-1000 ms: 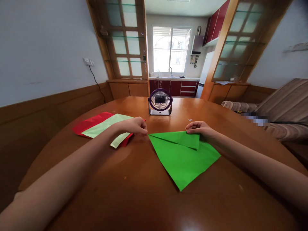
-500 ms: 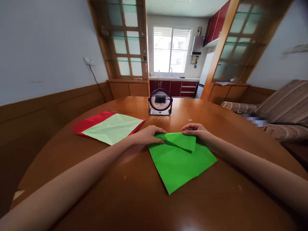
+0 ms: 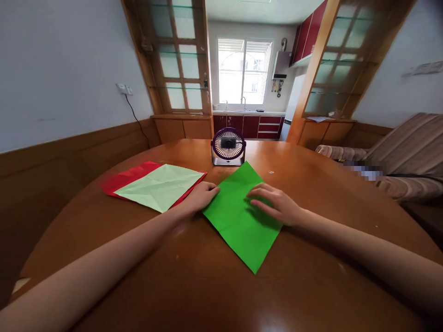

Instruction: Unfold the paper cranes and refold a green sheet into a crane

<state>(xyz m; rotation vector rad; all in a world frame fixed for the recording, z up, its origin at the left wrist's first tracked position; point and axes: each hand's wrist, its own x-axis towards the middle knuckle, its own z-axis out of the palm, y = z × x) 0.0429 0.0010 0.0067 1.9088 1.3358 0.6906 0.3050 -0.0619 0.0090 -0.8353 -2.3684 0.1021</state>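
A bright green sheet of paper (image 3: 242, 230) lies spread out on the table, one corner toward me and one toward the fan. At its left corner my left hand (image 3: 204, 194) is closed, with the fingers gripping the paper's edge. My right hand (image 3: 275, 203) is over the right half of the sheet, holding nothing, its fingers apart and pointing left. Whether its fingertips touch the paper I cannot tell. Left of my left hand, a pale green sheet (image 3: 161, 184) rests on top of red paper (image 3: 129, 177); both look creased.
A small purple desk fan (image 3: 228, 145) stands on the round-ended wooden table (image 3: 166, 295), just beyond the green paper. A striped sofa (image 3: 408, 143) is at the right, and a cabinet with glass shelves (image 3: 183, 60) stands behind on the left.
The fold at the green paper's far side has been opened out, and its far corner now points at the fan. My left hand moved left; my right hand came nearer and its fingers spread.
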